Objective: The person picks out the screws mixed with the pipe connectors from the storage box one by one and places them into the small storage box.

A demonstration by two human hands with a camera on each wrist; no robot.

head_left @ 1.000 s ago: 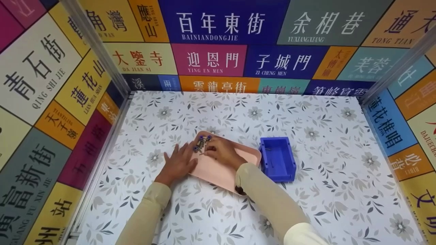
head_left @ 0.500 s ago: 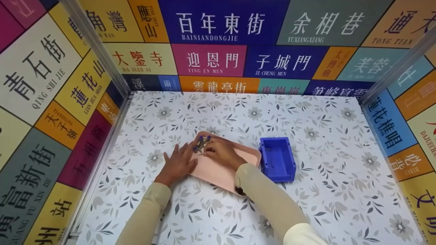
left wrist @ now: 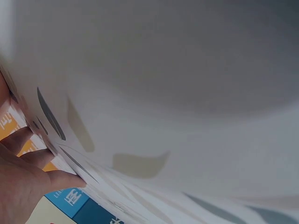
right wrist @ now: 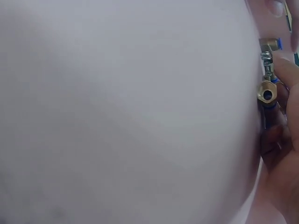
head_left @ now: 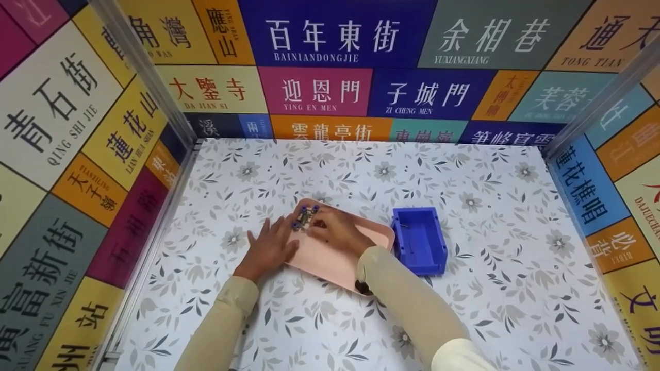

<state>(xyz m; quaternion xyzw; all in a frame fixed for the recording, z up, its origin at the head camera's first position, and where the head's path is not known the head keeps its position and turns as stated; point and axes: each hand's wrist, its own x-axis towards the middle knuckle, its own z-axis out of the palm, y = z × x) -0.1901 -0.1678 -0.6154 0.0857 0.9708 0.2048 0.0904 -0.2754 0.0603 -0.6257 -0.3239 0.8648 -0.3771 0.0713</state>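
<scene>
My left hand (head_left: 268, 248) lies with spread, fairly straight fingers at the left edge of the pink tray (head_left: 330, 263). Inside the tray's upper left corner is a small heap of brass push-in fittings (head_left: 303, 211) with blue collars. My right hand (head_left: 335, 229) reaches over the tray, fingers bent and fingertips right at the heap. Closer up in the right wrist view, a brass fitting (right wrist: 267, 92) shows its hollow hex end, and silver screws (right wrist: 266, 58) lie beside the thumb. I cannot tell whether the right fingertips pinch any piece.
A blue plastic bin (head_left: 425, 239) stands against the tray's right side, with a few thin small pieces inside. Flowered white covering spreads over the table (head_left: 495, 309). Panels with large lettering (head_left: 330, 93) enclose the back and both sides.
The right fingertips shift slightly at the heap, and the small screw-like piece seen below them earlier shows less now. The left hand, tray and bin stay in place.
</scene>
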